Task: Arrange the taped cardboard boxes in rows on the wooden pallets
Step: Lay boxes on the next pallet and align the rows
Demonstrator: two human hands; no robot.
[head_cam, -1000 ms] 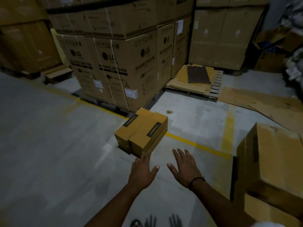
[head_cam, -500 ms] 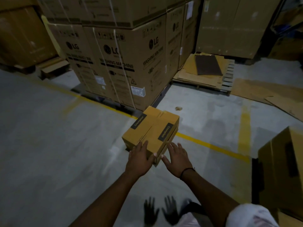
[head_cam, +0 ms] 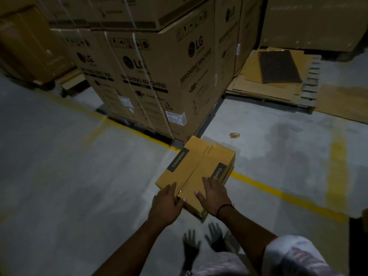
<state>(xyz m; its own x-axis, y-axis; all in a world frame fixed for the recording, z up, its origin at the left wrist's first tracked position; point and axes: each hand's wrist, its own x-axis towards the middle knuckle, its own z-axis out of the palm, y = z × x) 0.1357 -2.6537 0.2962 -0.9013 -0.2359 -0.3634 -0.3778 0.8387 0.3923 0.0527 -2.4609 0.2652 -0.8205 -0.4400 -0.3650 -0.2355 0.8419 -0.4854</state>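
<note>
Both hands have closed in since half a second ago and are now on the small taped box (head_cam: 199, 166), where before they only reached toward its near end. Box marked "Crompton" on two dark labels, lying flat on the concrete floor (head_cam: 59, 176) just in front of the near corner of the LG washing-machine cartons (head_cam: 159, 76), close to them but apart. It lies across the yellow floor line (head_cam: 278, 193) that runs along the front of those cartons. Left hand (head_cam: 165, 204) is at the box's near left corner, fingers fairly straight along the top edge, thumb tip against the near face; pressing, not wrapped around it. Right hand (head_cam: 214, 196) lies flat on the box top, fingers spread and reaching onto the right-hand label, thumb out to the side; relaxed, no grasp. Dark band (head_cam: 224, 208) on the right wrist. To the right of the LG cartons, a wooden pallet (head_cam: 310, 96) carries flattened cardboard and a dark sheet (head_cam: 278, 66). Small crumpled scrap (head_cam: 234, 135) on the floor off the cartons' near corner, just beyond the box. Light is dim, picture slightly blurred.
</note>
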